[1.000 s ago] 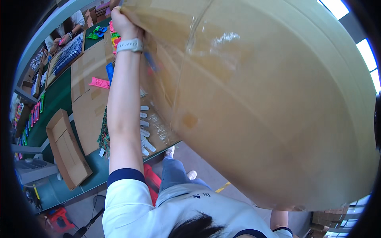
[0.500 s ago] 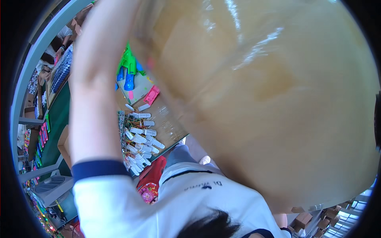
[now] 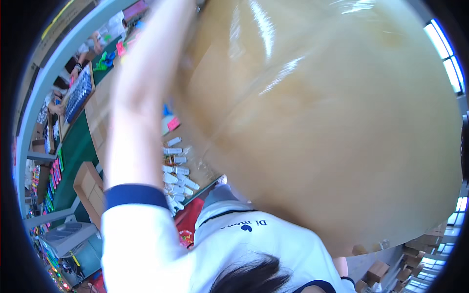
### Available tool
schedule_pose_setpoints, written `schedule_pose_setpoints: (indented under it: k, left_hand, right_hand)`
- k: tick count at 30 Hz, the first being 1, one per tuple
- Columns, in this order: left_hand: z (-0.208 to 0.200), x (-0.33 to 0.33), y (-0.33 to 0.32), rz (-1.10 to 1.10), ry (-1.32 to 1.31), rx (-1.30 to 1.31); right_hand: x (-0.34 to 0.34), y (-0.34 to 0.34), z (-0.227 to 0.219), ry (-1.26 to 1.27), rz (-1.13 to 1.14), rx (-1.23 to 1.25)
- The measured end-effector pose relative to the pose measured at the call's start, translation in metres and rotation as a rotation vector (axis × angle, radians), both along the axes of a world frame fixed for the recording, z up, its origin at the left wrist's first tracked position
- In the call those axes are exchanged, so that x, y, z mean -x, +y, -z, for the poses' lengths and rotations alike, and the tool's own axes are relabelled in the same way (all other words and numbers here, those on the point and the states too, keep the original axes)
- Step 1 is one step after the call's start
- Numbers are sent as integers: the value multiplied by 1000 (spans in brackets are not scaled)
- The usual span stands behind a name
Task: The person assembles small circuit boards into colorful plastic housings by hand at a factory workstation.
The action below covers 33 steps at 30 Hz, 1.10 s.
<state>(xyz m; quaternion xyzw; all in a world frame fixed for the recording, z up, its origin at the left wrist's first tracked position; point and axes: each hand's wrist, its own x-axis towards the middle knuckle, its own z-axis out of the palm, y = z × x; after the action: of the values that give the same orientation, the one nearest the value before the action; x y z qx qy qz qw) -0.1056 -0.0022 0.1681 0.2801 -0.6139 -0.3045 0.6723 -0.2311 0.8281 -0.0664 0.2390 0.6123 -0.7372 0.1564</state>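
Note:
A large brown cardboard carton (image 3: pixel 312 146) with glossy clear tape across it fills the right and middle of the view, very close and tilted. My left arm reaches up along its left edge. The wrist and my left hand (image 3: pixel 188 7) are blurred at the top edge, beside the carton's side, and the fingers do not show. Behind the carton my right hand is hidden; only a bit of the right arm shows below its lower edge. On the table by my left forearm lie several white plastic pieces with wires (image 3: pixel 178 180) and a pink plastic part (image 3: pixel 173 123).
An open carton (image 3: pixel 89 188) and a grey fan (image 3: pixel 71 234) stand at the left. Beyond are a green table (image 3: pixel 73 151), a tray of dark blue parts (image 3: pixel 79 95) and other people's hands (image 3: pixel 56 107). Cartons (image 3: pixel 377 269) stand at the lower right.
The view has turned, bringing more of the left table and the open carton into sight. My left forearm and the big carton now cover most of the green and blue toy parts near me.

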Motion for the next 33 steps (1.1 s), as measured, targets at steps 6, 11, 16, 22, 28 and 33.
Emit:
schedule_pose_setpoints:
  k: [6,11,16,22,28,33]
  left_hand:
    - [116,-45,27,165,202,-470]
    - [43,-94,46,617,4,-484]
    - [-21,-89,183,609,-130,11]
    - [2,-137,280,299,-110,164]
    - [13,-137,363,381,-233,218]
    - [46,-125,386,517,-286,339]
  right_hand:
    - [-5,-6,36,-31,72,66]
    - [-39,18,63,-108,112,98]
    - [-65,48,86,-145,163,144]
    - [-49,12,106,-131,118,267]
    - [18,-126,107,-69,-44,444]
    - [33,-137,105,-96,-86,393]
